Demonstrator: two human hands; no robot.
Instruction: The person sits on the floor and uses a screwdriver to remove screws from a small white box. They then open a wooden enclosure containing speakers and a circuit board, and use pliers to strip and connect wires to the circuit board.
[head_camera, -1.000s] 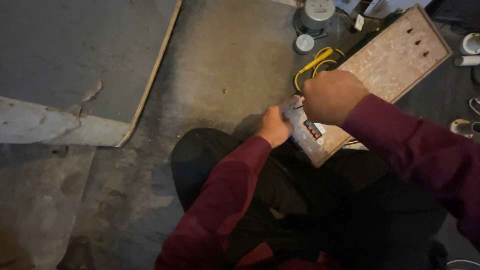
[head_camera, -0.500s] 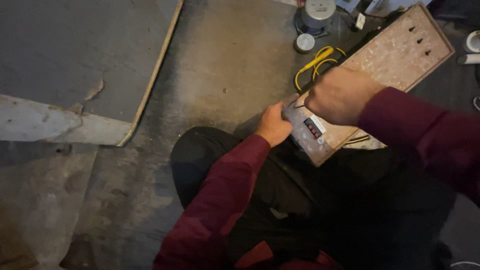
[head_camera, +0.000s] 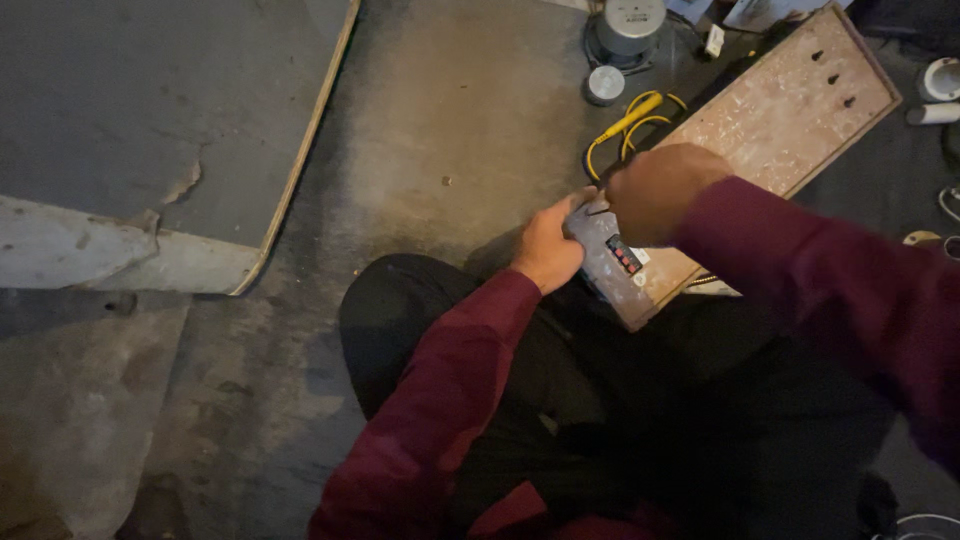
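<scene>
While left hand (head_camera: 548, 250) still grips grey device (head_camera: 612, 258), right hand (head_camera: 655, 192) (fisted) stays atop.

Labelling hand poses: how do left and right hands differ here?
The left hand grips the grey device's near end from the side; the right hand is a fist on top of it. The left hand sits lower in frame, the right hand higher. Both wear maroon sleeves.

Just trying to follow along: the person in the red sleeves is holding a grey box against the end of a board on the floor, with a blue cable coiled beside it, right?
Not quite. The cable is yellow, not blue, as the head view shows. The rest holds: the left hand and right hand are on the grey box at the end of the board.
</scene>
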